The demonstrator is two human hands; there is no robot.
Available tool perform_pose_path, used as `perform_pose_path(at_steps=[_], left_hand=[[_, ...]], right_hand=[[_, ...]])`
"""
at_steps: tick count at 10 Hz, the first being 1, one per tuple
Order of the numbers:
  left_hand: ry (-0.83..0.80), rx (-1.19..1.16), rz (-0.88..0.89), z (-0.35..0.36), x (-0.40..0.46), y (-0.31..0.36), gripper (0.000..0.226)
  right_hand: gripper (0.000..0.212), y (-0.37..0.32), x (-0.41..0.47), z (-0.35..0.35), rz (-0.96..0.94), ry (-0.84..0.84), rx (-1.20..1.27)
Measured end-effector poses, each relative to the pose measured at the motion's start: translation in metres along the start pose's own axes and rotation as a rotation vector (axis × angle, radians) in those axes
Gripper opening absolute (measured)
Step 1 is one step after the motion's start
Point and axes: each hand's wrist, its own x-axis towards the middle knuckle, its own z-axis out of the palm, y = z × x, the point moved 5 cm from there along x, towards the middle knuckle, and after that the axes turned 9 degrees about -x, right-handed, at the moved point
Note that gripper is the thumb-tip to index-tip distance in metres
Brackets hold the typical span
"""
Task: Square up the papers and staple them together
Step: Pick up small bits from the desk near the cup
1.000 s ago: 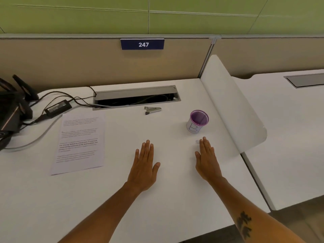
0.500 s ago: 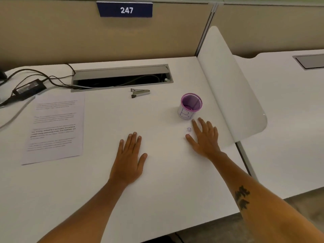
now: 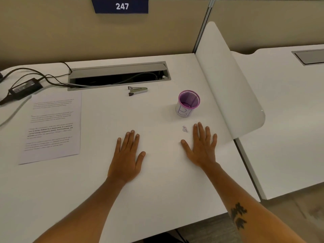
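Nearest the camera, two bare forearms reach up from the lower edge onto the white surface (image 3: 157, 199), the right one marked with a dark tattoo (image 3: 238, 215). The left hand (image 3: 126, 159) lies palm down at about the middle of the surface, fingers flat and held close together, gripping nothing. The right hand (image 3: 201, 146) lies palm down at 3 o'clock from it, well apart, fingers spread and empty. Just beside the right forefinger, at 11 o'clock from that hand, sits a tiny scrap (image 3: 184, 129) too small to identify. At 9 o'clock from the left hand, well apart from it, the papers (image 3: 52, 127) lie flat as a printed stack, lower edges slightly fanned, touched by neither hand. At 12 o'clock from the right hand stands a purple mesh cup (image 3: 187, 104), upright. At 12 o'clock from the left hand, further back, the small metal stapler (image 3: 137, 90) lies on the surface, just in front of the open cable tray (image 3: 119, 75). At 10 o'clock, cables and a black power adapter (image 3: 25, 87) sit beyond the papers. A curved white divider (image 3: 228, 81) rises along the right edge. Farthest back, a panel carries the sign 247 (image 3: 121, 6).
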Motion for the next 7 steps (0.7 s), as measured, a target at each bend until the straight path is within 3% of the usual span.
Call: perform_pose_path(at_steps=[2,4,5,7], left_hand=[[-0.001,0.013,-0.001,-0.001,-0.001,0.001,0.072],[0.004,0.007,-0.001,-0.001,-0.001,0.002,0.072],[0.003,0.014,-0.001,-0.001,-0.001,0.001,0.072],[0.004,0.001,0.002,-0.002,0.0,0.001,0.072]], right_hand=[[0.085,-0.024,0.009,-0.001,-0.002,0.012,-0.053],[0.068,-0.024,0.023,-0.015,-0.008,0.1,0.168],[0.053,-0.028,0.03,-0.025,-0.141,0.103,0.277],[0.036,-0.035,0.042,-0.031,-0.283,0.126,0.204]])
